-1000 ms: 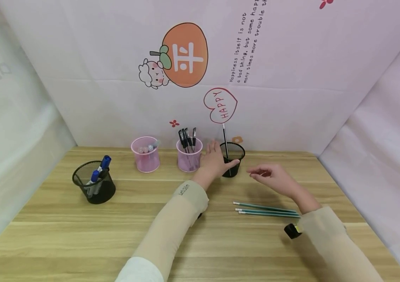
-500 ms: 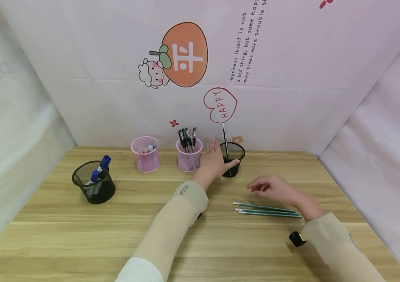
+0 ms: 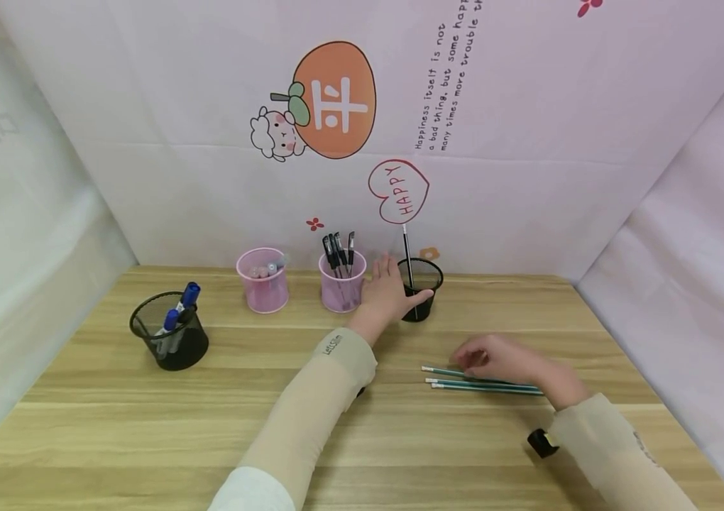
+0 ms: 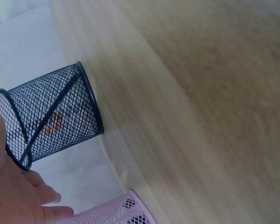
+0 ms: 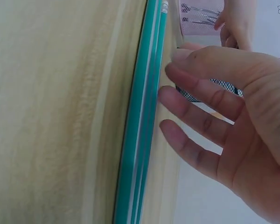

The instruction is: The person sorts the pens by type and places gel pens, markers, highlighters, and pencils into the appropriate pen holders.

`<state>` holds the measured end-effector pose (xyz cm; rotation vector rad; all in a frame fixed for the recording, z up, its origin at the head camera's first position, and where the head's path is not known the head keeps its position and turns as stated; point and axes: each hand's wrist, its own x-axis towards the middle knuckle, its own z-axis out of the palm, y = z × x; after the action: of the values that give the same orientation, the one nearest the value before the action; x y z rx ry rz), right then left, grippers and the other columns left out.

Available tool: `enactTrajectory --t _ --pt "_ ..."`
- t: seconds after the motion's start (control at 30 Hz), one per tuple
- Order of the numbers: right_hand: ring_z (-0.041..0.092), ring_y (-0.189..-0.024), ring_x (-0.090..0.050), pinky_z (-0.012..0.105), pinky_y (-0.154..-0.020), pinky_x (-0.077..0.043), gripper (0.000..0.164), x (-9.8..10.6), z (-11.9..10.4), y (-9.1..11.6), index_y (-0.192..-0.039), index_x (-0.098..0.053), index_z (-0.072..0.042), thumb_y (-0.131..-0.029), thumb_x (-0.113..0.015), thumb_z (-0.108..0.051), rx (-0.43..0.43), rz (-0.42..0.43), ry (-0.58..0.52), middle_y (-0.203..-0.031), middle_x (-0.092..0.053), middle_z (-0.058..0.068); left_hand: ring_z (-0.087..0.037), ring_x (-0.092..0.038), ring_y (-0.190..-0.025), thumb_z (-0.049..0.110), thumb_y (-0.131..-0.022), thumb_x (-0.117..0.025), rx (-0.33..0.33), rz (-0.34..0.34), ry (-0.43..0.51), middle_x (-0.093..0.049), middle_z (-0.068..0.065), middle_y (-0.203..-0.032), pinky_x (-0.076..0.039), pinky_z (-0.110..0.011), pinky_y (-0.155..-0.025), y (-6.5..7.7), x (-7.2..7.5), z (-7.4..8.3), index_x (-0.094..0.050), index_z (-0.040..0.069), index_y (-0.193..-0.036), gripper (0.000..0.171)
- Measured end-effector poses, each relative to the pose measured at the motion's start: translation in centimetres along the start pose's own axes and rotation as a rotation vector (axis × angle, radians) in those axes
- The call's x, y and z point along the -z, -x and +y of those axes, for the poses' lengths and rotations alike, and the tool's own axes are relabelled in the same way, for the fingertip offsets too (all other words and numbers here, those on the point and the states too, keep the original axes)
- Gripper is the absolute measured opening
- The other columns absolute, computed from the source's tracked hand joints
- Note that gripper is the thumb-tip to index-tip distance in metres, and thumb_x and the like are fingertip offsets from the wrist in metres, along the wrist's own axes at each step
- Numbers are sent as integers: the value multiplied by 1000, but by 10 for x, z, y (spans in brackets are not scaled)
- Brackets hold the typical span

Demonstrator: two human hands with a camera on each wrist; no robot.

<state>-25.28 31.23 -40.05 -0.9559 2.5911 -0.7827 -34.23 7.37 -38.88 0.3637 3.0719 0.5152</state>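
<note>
My left hand [image 3: 387, 292] rests against a black mesh pen cup [image 3: 424, 301], fingers straight along its left side and thumb across its front. A slim black stick with a white end [image 3: 407, 254] leans upright in that cup. In the left wrist view my fingers [image 4: 35, 198] are by the rim of the mesh cup [image 4: 53, 116]. Low over three teal pencils [image 3: 483, 387] with white ends, which lie side by side on the table, is my right hand [image 3: 496, 358]. Its fingers [image 5: 191, 100] are loosely bent beside the pencils [image 5: 140, 121], with nothing held.
A pink cup [image 3: 340, 292] of black pens [image 3: 336, 252] stands just left of my left hand. Another pink cup [image 3: 266, 291] holds several pale pens. Farther left, a black mesh cup [image 3: 186, 348] holds blue-capped markers [image 3: 172, 321]. Behind the wooden table [image 3: 145, 440] hangs a printed white cloth [image 3: 196, 191].
My right hand has come down and nearer from beside the black mesh cup to just over the teal pencils. The left hand stays at the cup.
</note>
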Motion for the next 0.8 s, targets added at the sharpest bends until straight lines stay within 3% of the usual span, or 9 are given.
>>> enactTrajectory --t 0.5,0.8 --pt "6 -82 -61 28 -73 -56 23 -3 2 1 -113 -77 -3 -91 -74 3 13 -28 43 -91 -67 -10 -31 -14 -156 81 -92 -43 1 6 -10 -8 -15 -171 -25 -51 -121 0 -1 0 -11 1 -164 112" --pt "9 -85 -60 29 -75 -56 29 -2 6 4 -115 -76 -3 -88 -72 8 6 -36 35 -99 -67 -6 -32 -13 -156 80 -93 -44 0 5 9 -8 -15 -171 -24 -51 -122 -1 -1 -1 -11 1 -164 111"
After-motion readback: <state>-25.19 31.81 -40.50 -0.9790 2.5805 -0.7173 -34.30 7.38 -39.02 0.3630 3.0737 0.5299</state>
